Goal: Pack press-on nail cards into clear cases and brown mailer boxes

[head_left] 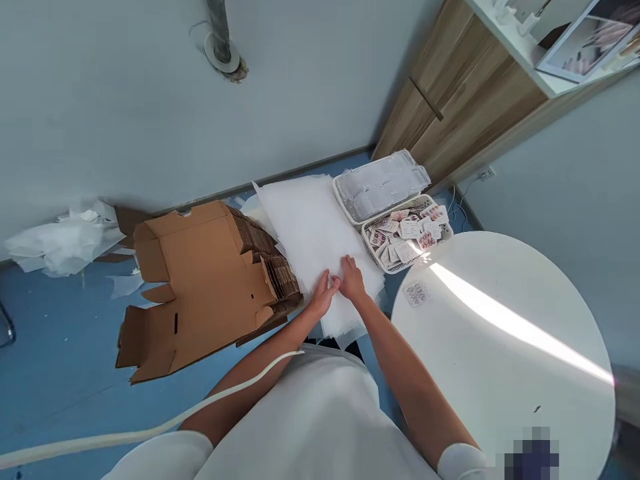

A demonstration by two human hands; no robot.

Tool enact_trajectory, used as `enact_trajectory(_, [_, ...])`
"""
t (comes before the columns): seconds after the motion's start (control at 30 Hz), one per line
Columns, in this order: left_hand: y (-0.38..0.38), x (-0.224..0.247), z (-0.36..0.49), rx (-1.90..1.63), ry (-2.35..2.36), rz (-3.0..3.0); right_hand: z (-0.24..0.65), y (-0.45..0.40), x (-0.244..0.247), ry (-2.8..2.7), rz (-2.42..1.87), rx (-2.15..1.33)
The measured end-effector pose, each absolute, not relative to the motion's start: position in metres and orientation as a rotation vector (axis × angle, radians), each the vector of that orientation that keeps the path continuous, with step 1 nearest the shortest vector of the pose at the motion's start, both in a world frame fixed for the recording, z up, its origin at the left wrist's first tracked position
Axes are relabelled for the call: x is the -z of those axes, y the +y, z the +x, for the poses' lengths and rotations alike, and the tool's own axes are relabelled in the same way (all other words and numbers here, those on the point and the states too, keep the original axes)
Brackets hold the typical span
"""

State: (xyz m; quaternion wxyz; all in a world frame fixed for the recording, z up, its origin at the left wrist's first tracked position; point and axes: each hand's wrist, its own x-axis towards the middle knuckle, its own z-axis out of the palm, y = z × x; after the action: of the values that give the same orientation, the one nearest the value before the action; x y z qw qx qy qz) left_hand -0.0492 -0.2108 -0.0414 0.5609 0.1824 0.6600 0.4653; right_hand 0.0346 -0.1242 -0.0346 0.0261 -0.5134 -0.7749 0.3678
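A stack of thin white sheets [305,220], perhaps foam or soft paper, lies in front of me with its edges slightly uneven. On its near part rests my left hand [324,295], thumb apart from the fingers, with nothing visible in it. My right hand [352,279] is close beside it, fingers spread on the top sheet, and the two hands nearly touch at the thumbs. Left of the sheets sits a pile of flattened brown cardboard boxes [205,267], the top one unfolded.
To the right stand a white basket [367,267] of small printed cards and another basket [345,207] of clear plastic cases. One small clear case [417,293] lies on a round white table [490,373]. Crumpled white wrapping [75,240] is at far left. A wooden cabinet [450,93] stands behind.
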Motion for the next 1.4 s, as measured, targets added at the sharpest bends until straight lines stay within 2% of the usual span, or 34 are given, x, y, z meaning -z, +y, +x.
enact_trajectory(0.2, [-0.192, 0.034, -0.047, -1.225, 1.54, 0.386, 0.032, -0.15, 0.023, -2.52, -1.416, -1.189])
enact_trajectory(0.4, [-0.187, 0.045, -0.046, -1.287, 1.789, 0.26, 0.034, -0.155, 0.013, -2.487, -1.195, -1.301])
enact_trajectory(0.6, [-0.193, 0.052, -0.049, -1.188, 1.9, 0.215, 0.034, -0.132, 0.016, -2.193, -1.51, -1.071])
enact_trajectory(0.8, [-0.196, 0.05, -0.051, -1.237, 1.745, 0.2, 0.026, -0.11, 0.02, -2.048, -1.573, -1.169])
enact_trajectory(1.13, [-0.193, 0.036, -0.046, -1.205, 1.746, 0.206, 0.045, -0.11, 0.006, -1.81, -1.754, -1.033])
enact_trajectory(1.3, [-0.205, 0.023, -0.034, -1.098, 1.832, 0.485, 0.053, -0.114, -0.015, -2.034, -1.565, -1.121])
enact_trajectory(1.4, [-0.209, 0.015, -0.025, -1.033, 1.857, 0.657, 0.058, -0.12, -0.037, -2.207, -1.398, -1.041])
